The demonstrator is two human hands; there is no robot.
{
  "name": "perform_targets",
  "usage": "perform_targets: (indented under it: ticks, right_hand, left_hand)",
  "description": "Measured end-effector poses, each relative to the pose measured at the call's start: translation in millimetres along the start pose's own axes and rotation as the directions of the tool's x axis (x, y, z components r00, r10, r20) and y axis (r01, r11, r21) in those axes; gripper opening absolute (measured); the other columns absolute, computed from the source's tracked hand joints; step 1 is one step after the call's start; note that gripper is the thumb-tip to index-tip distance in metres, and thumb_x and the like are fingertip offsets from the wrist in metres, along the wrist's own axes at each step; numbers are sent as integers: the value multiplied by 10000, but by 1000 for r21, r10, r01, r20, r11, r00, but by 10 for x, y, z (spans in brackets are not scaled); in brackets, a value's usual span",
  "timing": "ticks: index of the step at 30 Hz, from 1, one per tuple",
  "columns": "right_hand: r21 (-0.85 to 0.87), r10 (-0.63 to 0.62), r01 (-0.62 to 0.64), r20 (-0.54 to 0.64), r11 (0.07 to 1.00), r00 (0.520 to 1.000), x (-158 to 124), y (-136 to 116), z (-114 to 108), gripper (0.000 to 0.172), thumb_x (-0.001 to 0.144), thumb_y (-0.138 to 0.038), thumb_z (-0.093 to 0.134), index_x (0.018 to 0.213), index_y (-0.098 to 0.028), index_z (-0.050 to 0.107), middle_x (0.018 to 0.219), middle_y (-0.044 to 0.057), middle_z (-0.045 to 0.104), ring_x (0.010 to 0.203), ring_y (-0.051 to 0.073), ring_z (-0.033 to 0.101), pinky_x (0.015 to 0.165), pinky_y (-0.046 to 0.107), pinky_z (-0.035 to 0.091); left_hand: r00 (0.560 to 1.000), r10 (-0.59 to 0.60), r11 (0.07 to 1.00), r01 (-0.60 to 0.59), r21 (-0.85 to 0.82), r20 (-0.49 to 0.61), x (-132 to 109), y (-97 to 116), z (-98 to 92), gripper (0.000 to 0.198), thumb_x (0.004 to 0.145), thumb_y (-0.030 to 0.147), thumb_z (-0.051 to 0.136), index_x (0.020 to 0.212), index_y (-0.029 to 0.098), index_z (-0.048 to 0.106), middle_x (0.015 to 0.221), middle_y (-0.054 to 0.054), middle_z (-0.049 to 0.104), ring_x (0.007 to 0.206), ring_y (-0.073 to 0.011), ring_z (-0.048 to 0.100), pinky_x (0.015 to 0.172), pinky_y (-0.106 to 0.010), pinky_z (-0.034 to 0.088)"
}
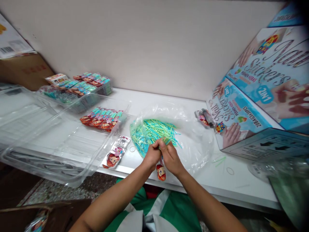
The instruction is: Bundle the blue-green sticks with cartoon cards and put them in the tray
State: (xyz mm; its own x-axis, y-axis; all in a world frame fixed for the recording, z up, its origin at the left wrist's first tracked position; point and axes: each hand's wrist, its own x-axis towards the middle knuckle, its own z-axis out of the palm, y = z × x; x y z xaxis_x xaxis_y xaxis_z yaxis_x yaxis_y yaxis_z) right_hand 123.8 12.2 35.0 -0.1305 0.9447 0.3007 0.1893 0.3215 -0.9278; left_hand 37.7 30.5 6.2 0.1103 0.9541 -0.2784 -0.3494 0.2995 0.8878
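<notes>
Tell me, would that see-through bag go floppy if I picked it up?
The see-through bag would probably flop, since its thin plastic looks crumpled. The green and blue sticks might shift about, because they lie in a loose heap.

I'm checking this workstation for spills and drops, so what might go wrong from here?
1. The packet between the left hand and right hand hangs near the table's front edge; a slip might send it to the floor.
2. Sticks lie loose in the clear bag beside the hands; a knock could scatter them.
3. The clear tray overhangs the edge, so a bump might tip it.
</notes>
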Motion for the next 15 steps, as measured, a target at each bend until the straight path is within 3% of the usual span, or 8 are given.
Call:
perform_targets:
  ticks: [2, 4, 8, 13, 15]
  right_hand:
    - [-77, 30, -28, 25, 997, 999, 25, -44, -160, 260, 959, -358, 310, 859, -199, 490, 861, 39, 556, 792, 150, 539, 758, 301, 442]
    - [-206, 99, -69, 135, 976, 986, 63, -89, -354, 238, 956, -379, 300, 867, -209, 440, 784, 17, 551, 717, 148, 536, 691, 294, 438]
    - [-536, 274, -21, 396, 844, 876, 124, -129, -659, 215, 947, -388, 296, 833, -221, 369, 703, -4, 522, 637, 154, 511, 606, 279, 384]
    - [-672, 336, 87, 473, 736, 814, 172, -128, -754, 216, 945, -394, 278, 862, -214, 364, 715, 17, 521, 628, 161, 493, 569, 263, 336]
    - [-692, 347, 130, 506, 710, 790, 194, -139, -761, 217, 946, -391, 276, 869, -211, 370, 717, 20, 525, 616, 158, 487, 557, 256, 318]
  left_hand:
    - [998, 19, 1000, -20, 11, 64, 0, 12, -60, 217, 636, 329, 719, 667, 120, 668, 627, -26, 636, 622, -133, 562, 647, -254, 444]
    - [995, 44, 998, -48, 45, 91, 6, 15, -139, 257, 652, 364, 714, 660, 111, 667, 635, -41, 643, 619, -135, 566, 621, -247, 435]
    - [995, 59, 981, -74, 179, 85, 12, 15, -278, 270, 658, 386, 714, 684, 123, 659, 663, -44, 655, 585, -124, 542, 533, -223, 386]
    - [965, 217, 916, -253, 313, 144, -26, 46, -312, 220, 688, 369, 689, 684, 151, 656, 674, -6, 625, 664, -134, 540, 651, -249, 425]
    - [965, 224, 908, -258, 331, 136, -55, 68, -303, 208, 688, 369, 688, 690, 163, 664, 695, -7, 627, 707, -147, 552, 699, -261, 433]
